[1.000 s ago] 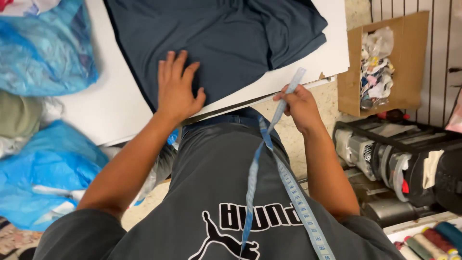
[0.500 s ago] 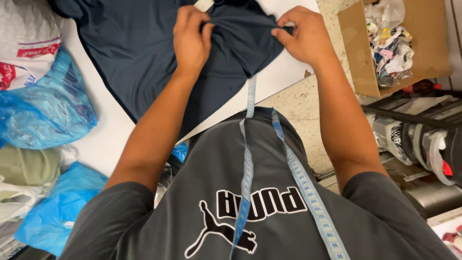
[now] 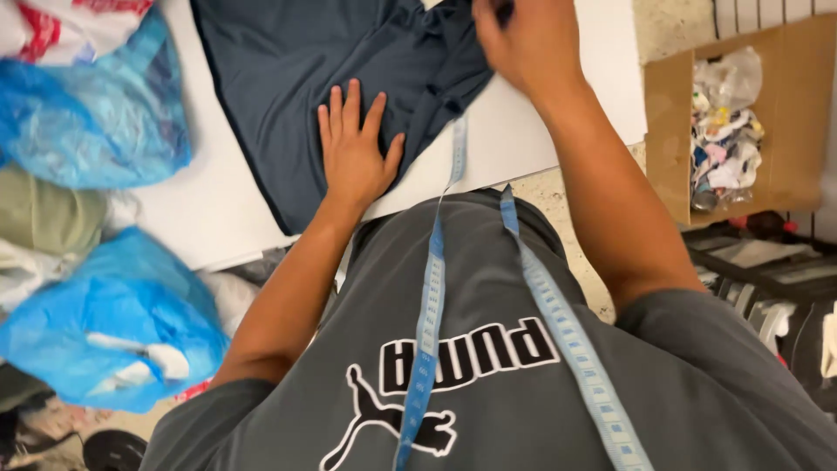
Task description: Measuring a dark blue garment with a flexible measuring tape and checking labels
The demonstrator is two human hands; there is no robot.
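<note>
Far left of the frame: blue plastic bags, one at upper left (image 3: 96, 113) and one at lower left (image 3: 105, 323), with a pale green bundle (image 3: 39, 214) between them. All three lie well apart from the hands.

Upper centre-left: a white table (image 3: 218, 209) carries a dark blue-grey garment (image 3: 288, 78), spread across the top of the frame and reaching toward the table's near edge.

Centre: the left hand (image 3: 353, 153) lies flat, palm down, on the lower part of the garment, fingers spread apart and pressing the cloth to the table. It grips nothing.

Just right of it, a light blue measuring tape (image 3: 432, 296) hangs round the person's neck in two strands over a grey shirt with a printed chest design; the left strand's end rests on the table just beside the garment (the right strand runs off the lower edge of the frame).

Upper centre-right: the right hand (image 3: 527, 39) is at the top edge, fingers closed together on a bunched fold of the garment. The fingertips are partly cut off by the frame, so the exact grip cannot be told.

Right: an open cardboard box (image 3: 785, 96) holds mixed fabric scraps (image 3: 724, 131), clear of the table.
</note>
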